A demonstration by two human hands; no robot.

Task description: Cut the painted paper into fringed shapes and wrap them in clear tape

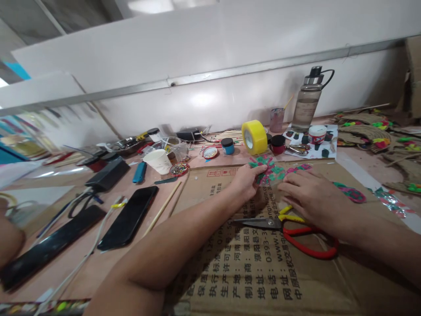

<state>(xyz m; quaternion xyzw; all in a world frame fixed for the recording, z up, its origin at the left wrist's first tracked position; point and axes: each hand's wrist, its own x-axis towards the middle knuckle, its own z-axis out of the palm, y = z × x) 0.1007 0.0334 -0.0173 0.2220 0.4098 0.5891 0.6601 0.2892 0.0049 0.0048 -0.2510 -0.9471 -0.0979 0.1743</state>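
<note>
Green-pink paper flower (pixel 268 169) pinched in left hand (pixel 245 181) grip; right hand (pixel 309 195) flat, fingertips hiding its edge.

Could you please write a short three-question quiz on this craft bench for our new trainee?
1. True or false: the left hand touches the green and pink patterned piece.
2. Which lies on the cardboard sheet under the right hand: A scissors, B lighter, C cup?
3. What colour is the tape roll?

Key: 1 true; 2 A; 3 yellow.
</note>
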